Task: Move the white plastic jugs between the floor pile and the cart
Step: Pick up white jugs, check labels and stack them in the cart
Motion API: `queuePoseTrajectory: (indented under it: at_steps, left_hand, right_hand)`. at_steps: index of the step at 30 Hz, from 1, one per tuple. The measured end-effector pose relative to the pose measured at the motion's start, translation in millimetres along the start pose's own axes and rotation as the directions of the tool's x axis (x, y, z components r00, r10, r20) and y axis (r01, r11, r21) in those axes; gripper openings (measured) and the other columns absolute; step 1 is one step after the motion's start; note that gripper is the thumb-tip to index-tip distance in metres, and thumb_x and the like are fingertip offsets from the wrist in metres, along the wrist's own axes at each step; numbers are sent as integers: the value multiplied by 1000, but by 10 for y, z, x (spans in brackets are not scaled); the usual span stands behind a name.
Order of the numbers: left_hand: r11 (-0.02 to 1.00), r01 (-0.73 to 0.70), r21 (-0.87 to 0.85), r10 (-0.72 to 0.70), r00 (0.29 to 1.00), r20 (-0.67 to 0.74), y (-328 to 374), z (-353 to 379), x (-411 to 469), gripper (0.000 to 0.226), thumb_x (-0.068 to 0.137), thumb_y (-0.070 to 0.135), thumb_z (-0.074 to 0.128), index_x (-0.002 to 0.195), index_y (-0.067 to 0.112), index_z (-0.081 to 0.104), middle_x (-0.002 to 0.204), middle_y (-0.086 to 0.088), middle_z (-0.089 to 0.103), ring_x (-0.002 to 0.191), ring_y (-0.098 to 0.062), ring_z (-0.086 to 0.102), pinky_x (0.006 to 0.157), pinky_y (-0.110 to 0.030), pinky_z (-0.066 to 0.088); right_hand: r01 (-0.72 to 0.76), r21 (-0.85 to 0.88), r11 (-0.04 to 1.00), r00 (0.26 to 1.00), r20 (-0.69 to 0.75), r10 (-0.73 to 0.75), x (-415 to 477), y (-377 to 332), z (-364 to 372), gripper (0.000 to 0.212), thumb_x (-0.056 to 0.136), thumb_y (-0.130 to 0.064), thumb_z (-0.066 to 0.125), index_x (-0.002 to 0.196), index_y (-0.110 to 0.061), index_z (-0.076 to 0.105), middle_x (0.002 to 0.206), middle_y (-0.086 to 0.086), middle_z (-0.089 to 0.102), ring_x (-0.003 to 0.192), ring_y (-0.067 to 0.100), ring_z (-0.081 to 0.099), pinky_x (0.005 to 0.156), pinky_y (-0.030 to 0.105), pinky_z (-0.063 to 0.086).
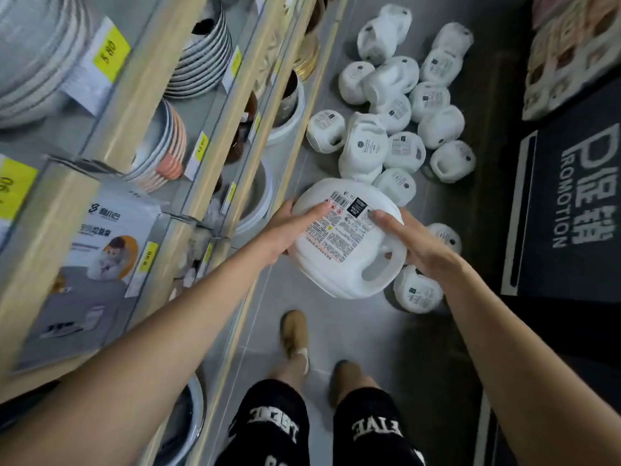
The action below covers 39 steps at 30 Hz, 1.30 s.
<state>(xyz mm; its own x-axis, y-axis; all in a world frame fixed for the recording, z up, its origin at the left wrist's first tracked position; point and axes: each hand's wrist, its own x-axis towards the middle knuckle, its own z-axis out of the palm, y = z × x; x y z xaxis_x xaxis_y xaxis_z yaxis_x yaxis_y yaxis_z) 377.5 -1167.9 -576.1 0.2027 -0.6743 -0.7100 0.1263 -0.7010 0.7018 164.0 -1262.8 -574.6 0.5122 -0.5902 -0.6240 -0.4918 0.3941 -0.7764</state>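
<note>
I hold one large white plastic jug (347,260) in the air above the grey floor, its printed label and barcode facing up and its handle toward me. My left hand (289,227) grips its left side with the thumb lying across the label. My right hand (418,245) grips its right side by the handle, thumb on the label. Beyond it lies the floor pile of several white jugs (396,112), tumbled at all angles. Two more jugs (416,292) lie close under my right hand. No cart is in view.
Wooden-edged shelves (215,156) with stacked plates, bowls and yellow price tags run along the left. A black promotion stand (571,203) blocks the right side. My feet in tan shoes (295,331) stand on the grey tile floor (369,331) just short of the pile.
</note>
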Motion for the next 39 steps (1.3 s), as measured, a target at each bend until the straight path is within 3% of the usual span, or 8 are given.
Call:
queuePoseTrajectory:
  at_steps: [5,9,15,20,23,27,31,39]
  left_hand:
    - [998,-62,-13,61,996,-66,65,82,-653,72,75,65,64,134,30,43,116,3,66,99,-17,64,76,-37,55]
    - [994,-100,-53,90,982,-167,-112,230,-1191,72,74,66,65,132,29,43,115,3,66,98,-18,65,81,-41,56]
    - [974,-130,-186,71,953,-294,-716,652,-2138,79,64,75,67,127,33,47,114,4,67,99,-18,66,79,-43,58]
    - [949,-138,-282,21,924,-381,-1269,902,-2972,87,53,84,63,124,33,56,107,6,72,99,-18,68,75,-38,57]
    - [926,-164,-341,-11,889,-458,-1607,989,-3439,74,69,76,61,124,28,56,105,4,73,95,-17,69,68,-32,55]
    - [876,-234,-421,-47,828,-558,-2063,1078,-4042,52,80,65,59,117,28,59,104,3,73,95,-19,68,75,-36,53]
    - [816,-308,-489,-114,744,-658,-2518,1145,-4644,33,83,58,61,101,31,61,95,7,73,89,-15,69,75,-36,55]
    - [716,-405,-569,-287,572,-768,-3610,1400,-5899,27,85,54,61,96,30,61,91,8,72,83,-14,68,67,-31,54]
  right_hand:
    - [57,-4,998,997,48,-57,-517,-270,-9,81,68,-71,71,136,-37,44,126,-1,65,111,24,65,98,51,49]
    - [119,-82,989,988,113,-109,-873,-281,20,87,59,-74,74,132,-35,47,119,-1,68,105,25,68,92,56,52]
    - [203,-249,947,950,285,-129,-1571,-98,140,59,71,-67,69,115,-30,59,105,-2,74,97,24,71,89,52,55]
    - [223,-373,900,915,399,-62,-2129,-36,471,80,54,-81,71,118,-34,58,108,-4,73,100,24,70,92,52,53]
    - [244,-405,881,862,507,-6,-2386,-17,784,87,52,-77,73,124,-33,53,111,-3,72,102,23,69,91,50,54]
    - [275,-383,882,749,661,54,-2788,100,1278,33,83,-48,69,110,-31,59,101,-1,74,91,20,71,81,44,58]
    - [349,-361,865,645,762,58,-3155,346,1829,61,78,-53,69,128,-19,57,120,12,68,110,34,64,85,49,51]
    - [500,-433,750,527,839,133,-4166,903,2936,60,68,-62,75,115,-26,65,111,5,72,104,29,67,87,46,55]
